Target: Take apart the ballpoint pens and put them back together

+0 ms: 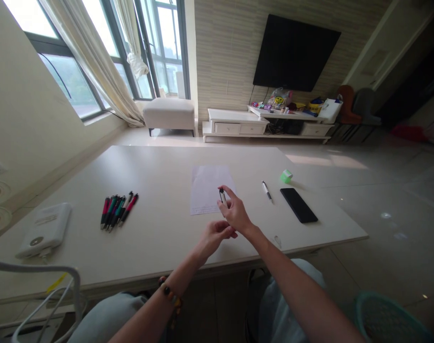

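A black-and-white pen (pixel 222 197) stands pinched, slightly tilted, in the right hand (pixel 236 212), over the edge of a sheet of paper (pixel 206 189); the left hand (pixel 212 237) curls just below, the hands almost touching. A second pen (pixel 267 191) lies on the desk (pixel 159 166) beside a black smartphone (pixel 298 205), and a bunch of red and green pens (pixel 118 212) lies well apart

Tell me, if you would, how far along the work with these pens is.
Already done, it seems: a sheet of paper lies on the table, with faint marks near its lower edge. In hand: the right hand pinches a black-and-white pen over the sheet, the left hand close by. Left: the bunch of red and green pens and the single pen beside the black phone.
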Demonstrator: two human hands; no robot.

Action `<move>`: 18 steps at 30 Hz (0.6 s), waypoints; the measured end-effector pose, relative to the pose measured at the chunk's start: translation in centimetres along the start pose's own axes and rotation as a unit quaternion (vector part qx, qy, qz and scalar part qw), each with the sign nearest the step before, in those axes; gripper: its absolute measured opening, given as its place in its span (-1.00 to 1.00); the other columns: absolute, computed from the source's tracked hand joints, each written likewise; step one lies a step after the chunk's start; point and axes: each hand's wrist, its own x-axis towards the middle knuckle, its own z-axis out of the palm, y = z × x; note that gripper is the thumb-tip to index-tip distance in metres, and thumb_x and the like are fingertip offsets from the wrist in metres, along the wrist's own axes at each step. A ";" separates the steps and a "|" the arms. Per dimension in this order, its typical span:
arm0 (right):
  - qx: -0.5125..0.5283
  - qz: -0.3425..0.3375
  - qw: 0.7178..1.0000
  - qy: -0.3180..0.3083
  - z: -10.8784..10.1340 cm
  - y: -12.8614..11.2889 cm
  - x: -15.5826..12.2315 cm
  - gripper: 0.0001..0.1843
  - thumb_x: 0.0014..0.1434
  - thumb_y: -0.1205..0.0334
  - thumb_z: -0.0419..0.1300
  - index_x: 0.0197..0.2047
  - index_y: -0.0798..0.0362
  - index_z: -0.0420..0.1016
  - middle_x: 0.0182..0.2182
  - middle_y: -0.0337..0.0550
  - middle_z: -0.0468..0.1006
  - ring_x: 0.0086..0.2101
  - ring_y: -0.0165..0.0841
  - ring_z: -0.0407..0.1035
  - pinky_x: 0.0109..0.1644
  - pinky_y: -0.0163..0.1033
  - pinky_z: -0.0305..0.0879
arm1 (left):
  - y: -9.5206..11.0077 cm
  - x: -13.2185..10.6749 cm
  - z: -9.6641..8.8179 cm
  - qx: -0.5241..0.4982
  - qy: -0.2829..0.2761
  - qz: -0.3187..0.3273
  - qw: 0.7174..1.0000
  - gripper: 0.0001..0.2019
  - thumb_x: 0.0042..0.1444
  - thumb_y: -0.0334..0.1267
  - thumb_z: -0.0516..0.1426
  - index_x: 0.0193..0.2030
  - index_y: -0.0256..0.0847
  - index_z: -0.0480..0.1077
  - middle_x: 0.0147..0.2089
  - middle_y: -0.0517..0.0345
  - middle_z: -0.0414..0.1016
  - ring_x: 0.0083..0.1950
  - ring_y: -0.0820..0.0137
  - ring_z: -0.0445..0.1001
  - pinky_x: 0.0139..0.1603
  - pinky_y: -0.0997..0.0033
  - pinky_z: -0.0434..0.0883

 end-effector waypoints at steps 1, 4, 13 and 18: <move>0.002 0.008 1.000 -0.003 -0.2 0.1 0.0 -0.47 0.11 0.16 0.06 0.17 -0.03 0.16 -0.67 -0.45 0.18 -0.67 -0.52 0.08 -0.57 -0.42 0.07 | 0.0 0.1 0.0 0.002 0.007 0.000 1.000 -0.58 -0.09 0.04 0.22 -0.33 -0.36 0.49 -0.42 -0.01 0.54 -0.34 0.35 0.47 -0.25 0.38 0.35; 0.005 0.049 0.999 -0.019 -0.7 0.8 -0.3 -0.33 0.03 0.10 0.18 0.20 0.01 0.13 -0.52 -0.35 0.37 -0.60 -0.51 0.23 -0.52 -0.40 0.20 | 0.6 0.4 -0.1 0.009 0.064 -0.005 0.998 -0.56 -0.06 0.07 0.18 -0.27 -0.34 0.49 -0.40 -0.01 0.54 -0.30 0.32 0.49 -0.23 0.36 0.37; -0.103 0.066 0.992 -0.002 -4.7 4.1 0.5 -0.69 0.08 0.12 0.14 -0.16 0.13 0.49 -0.40 -0.12 0.55 -0.47 -0.39 0.39 -0.38 -0.32 0.32 | 1.3 0.4 0.2 0.085 0.075 -0.007 0.994 -0.60 -0.03 0.02 0.15 -0.25 -0.32 0.46 -0.34 -0.03 0.55 -0.32 0.35 0.50 -0.30 0.39 0.38; -0.388 0.152 0.901 0.120 -10.9 8.5 2.7 -0.72 0.11 0.25 0.10 -0.15 0.15 0.52 -0.25 0.06 0.56 -0.25 -0.27 0.44 -0.15 -0.27 0.25 | 1.0 -0.2 -0.7 0.094 0.063 0.004 0.994 -0.60 -0.03 -0.02 0.16 -0.17 -0.33 0.42 -0.35 -0.02 0.55 -0.34 0.37 0.50 -0.31 0.39 0.39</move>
